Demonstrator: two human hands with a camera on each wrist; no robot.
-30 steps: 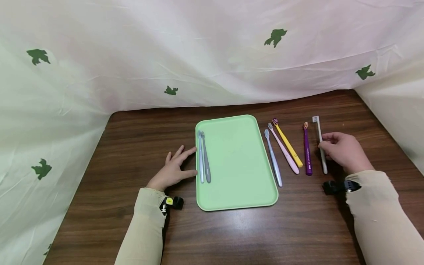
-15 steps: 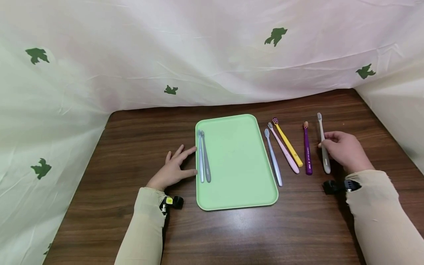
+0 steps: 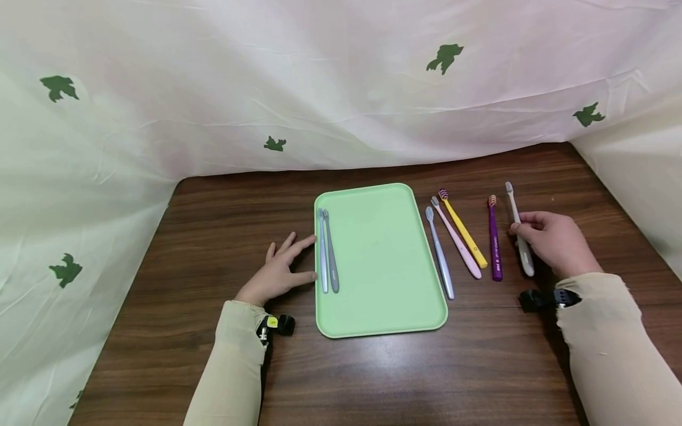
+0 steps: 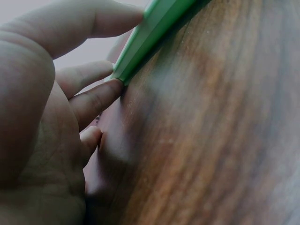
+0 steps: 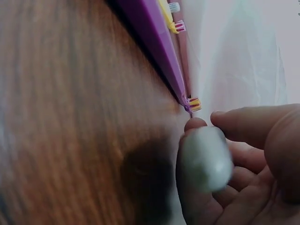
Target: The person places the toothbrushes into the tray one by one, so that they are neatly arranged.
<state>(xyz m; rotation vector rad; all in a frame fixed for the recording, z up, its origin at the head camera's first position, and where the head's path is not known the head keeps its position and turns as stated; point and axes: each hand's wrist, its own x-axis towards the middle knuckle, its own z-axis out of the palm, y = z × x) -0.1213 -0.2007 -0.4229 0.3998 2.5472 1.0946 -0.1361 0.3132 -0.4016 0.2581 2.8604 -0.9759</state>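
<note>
My right hand [image 3: 556,241] pinches a light grey toothbrush [image 3: 524,254] by its handle, bristle end pointing away from me. In the right wrist view the rounded handle end of this toothbrush [image 5: 207,159] faces the camera. Just left of it lies a purple toothbrush [image 3: 495,242]. With spread fingers, my left hand [image 3: 277,273] touches the left edge of a light green tray [image 3: 383,319]; the left wrist view shows thumb and fingertips against the tray's side [image 4: 152,35]. Inside the tray, along its left side, are a light blue toothbrush [image 3: 324,254] and a dark grey toothbrush [image 3: 333,260].
Right of the tray, a blue toothbrush [image 3: 441,257], a pink toothbrush [image 3: 459,245] and a yellow toothbrush [image 3: 465,231] lie on the brown wooden table [image 3: 399,384]. A white curtain [image 3: 341,89] with green bird shapes hangs behind and at both sides.
The grey toothbrush has turned in my right hand: its bristles pointed left, and its head has since shifted and tilted slightly. The left hand and tray stay where they were.
</note>
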